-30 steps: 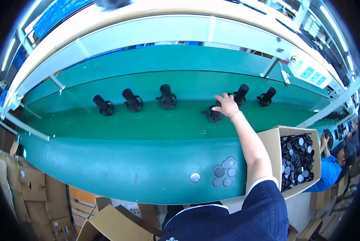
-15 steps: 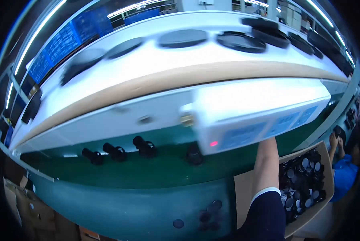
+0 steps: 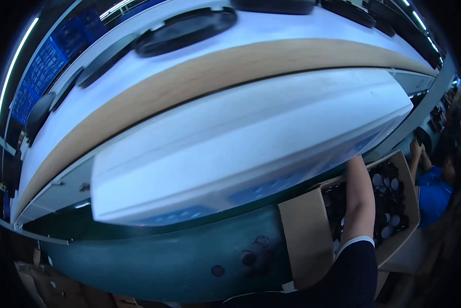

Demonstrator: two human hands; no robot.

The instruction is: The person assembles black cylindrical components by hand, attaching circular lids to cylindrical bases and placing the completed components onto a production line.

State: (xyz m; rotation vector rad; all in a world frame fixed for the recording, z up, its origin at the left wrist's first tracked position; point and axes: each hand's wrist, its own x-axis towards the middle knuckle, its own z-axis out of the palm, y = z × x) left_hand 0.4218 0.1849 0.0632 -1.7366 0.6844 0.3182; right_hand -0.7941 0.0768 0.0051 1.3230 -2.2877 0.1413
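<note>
My right forearm [image 3: 361, 197], in a dark sleeve with a white cuff, reaches up from the lower right. It passes over the open carton to the underside of a long white box-shaped unit [image 3: 240, 138] at the bench front. The unit hides my right hand, so its fingers and anything in them cannot be seen. Blue panels [image 3: 261, 187] line the unit's lower face. Inside the carton [image 3: 305, 236] lie many small round dark and grey discs [image 3: 387, 185]. My left hand does not show.
Above the unit runs a white bench top with a wooden edge [image 3: 199, 77], bearing black ring-shaped parts [image 3: 186, 31] and dark discs. Several dark discs [image 3: 248, 257] lie on the green surface below. At right, another person in a blue shirt [image 3: 436, 190] holds something dark.
My view has come closer to the bench, so the white unit fills more of it and reaches further left. It now covers the black parts on the green shelf. My right hand stays hidden.
</note>
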